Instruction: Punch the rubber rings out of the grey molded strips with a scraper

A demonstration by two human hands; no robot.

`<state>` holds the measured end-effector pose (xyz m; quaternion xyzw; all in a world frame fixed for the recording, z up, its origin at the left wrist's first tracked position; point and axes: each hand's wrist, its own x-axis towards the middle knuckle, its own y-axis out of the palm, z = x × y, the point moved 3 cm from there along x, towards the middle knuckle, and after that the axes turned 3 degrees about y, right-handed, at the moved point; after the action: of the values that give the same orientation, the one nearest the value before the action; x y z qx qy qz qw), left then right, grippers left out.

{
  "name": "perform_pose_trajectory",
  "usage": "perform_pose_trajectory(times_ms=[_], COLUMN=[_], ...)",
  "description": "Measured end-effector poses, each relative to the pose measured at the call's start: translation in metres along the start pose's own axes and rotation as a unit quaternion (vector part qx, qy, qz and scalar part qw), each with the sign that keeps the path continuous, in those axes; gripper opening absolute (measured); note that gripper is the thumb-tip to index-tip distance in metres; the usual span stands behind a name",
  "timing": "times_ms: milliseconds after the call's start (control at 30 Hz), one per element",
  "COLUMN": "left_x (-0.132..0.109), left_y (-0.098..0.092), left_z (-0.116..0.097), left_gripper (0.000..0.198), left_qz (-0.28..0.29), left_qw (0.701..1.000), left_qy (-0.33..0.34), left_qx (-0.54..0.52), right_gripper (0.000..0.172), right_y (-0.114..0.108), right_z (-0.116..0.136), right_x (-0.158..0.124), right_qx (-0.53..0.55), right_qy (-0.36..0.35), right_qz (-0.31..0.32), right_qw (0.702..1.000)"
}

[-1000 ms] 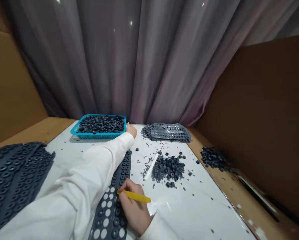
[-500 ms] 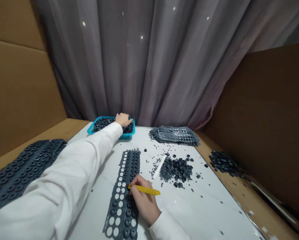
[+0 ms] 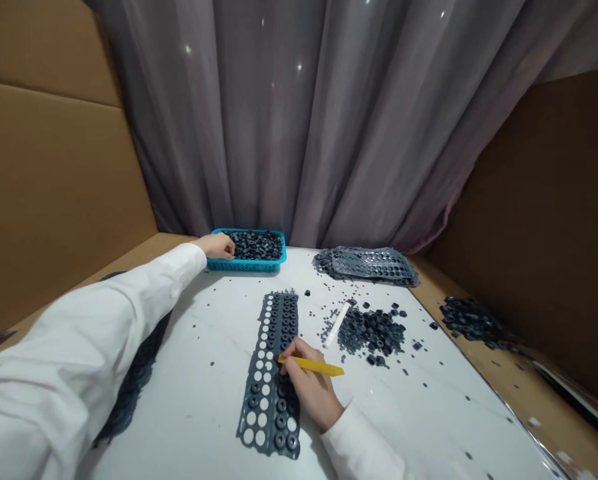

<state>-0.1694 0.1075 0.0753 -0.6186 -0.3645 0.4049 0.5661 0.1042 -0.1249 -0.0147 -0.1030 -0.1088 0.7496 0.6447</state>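
Observation:
My left hand [image 3: 217, 245] rests at the left end of a turquoise plastic basket [image 3: 246, 264], its fingers against a heap of dark rubber rings [image 3: 257, 245]. Whether it holds any is hidden. My right hand [image 3: 311, 390] grips a yellow stick [image 3: 311, 365], with the stick's tip and my fingers on a dark grey perforated rubber strip [image 3: 271, 393]. Many of the strip's holes show white table, while others have rings seated in them. A loose pile of rings [image 3: 371, 331] and a white stick [image 3: 337, 325] lie to the right of my right hand.
Stacked perforated sheets [image 3: 366, 263] lie at the table's back right. More dark sheets [image 3: 133, 377] lie beneath my left arm. Rings [image 3: 471, 322] lie on the tan ledge beyond the white table's right edge [image 3: 493, 393]. Cardboard walls and a grey curtain surround the table.
The view has swung left and the scene sits further right. My left hand has moved left along the basket. My right hand stays on the strip with the yellow stick.

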Motion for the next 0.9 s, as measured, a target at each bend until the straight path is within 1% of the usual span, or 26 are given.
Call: perform_pose_trajectory(times_ms=[100, 233, 300, 367, 433, 467, 533, 600, 667, 700, 733, 800, 900], left_x=[0.0, -0.002, -0.003, -0.005, -0.012, -0.019, -0.037, -0.062, -0.085, -0.095, -0.102, -0.109, -0.108], left_y=[0.0, -0.002, -0.004, -0.006, -0.006, -0.004, 0.007, 0.026, 0.048, 0.059, 0.067, 0.08, 0.086], left_z=[0.0, 0.004, 0.002, -0.007, -0.027, -0.043, -0.081, -0.122, -0.155, -0.167, -0.174, -0.181, -0.18], left_gripper=[0.018, 0.026, 0.03, 0.031, 0.028, 0.026, 0.024, 0.02, 0.015, 0.014, 0.013, 0.013, 0.016], left_qz=[-0.041, -0.098, -0.114, -0.131, -0.148, -0.151, -0.133, -0.082, -0.025, -0.008, -0.002, -0.006, -0.02], left_qw=[0.999, 0.993, 0.991, 0.989, 0.987, 0.986, 0.982, 0.967, 0.952, 0.945, 0.942, 0.941, 0.942], left_qy=[-0.025, -0.061, -0.053, -0.025, 0.019, 0.051, 0.136, 0.232, 0.281, 0.292, 0.293, 0.282, 0.268], left_qx=[0.014, 0.038, 0.046, 0.057, 0.06, 0.052, 0.009, -0.058, -0.123, -0.146, -0.165, -0.188, -0.2], right_gripper=[0.011, 0.011, 0.011, 0.01, 0.009, 0.009, 0.009, 0.009, 0.009, 0.009, 0.009, 0.01, 0.013], right_y=[0.0, -0.001, -0.001, -0.002, -0.002, -0.002, -0.002, -0.002, -0.001, -0.001, -0.001, -0.001, 0.0], right_z=[-0.002, -0.005, -0.007, -0.009, -0.011, -0.012, -0.013, -0.013, -0.012, -0.012, -0.012, -0.012, -0.014], right_x=[0.0, 0.001, 0.001, 0.001, 0.002, 0.002, 0.004, 0.007, 0.011, 0.013, 0.015, 0.019, 0.022], right_qx=[0.004, 0.01, 0.021, 0.052, 0.095, 0.112, 0.13, 0.125, 0.111, 0.103, 0.096, 0.082, 0.065], right_qy=[-0.004, -0.015, -0.018, -0.01, 0.004, 0.011, 0.02, 0.018, 0.008, 0.003, -0.001, 0.0, 0.006], right_qz=[-0.001, -0.002, -0.001, -0.003, -0.012, -0.019, -0.029, -0.032, -0.034, -0.038, -0.042, -0.049, -0.051], right_qw=[1.0, 1.0, 1.0, 0.999, 0.995, 0.993, 0.991, 0.991, 0.993, 0.994, 0.994, 0.995, 0.997])
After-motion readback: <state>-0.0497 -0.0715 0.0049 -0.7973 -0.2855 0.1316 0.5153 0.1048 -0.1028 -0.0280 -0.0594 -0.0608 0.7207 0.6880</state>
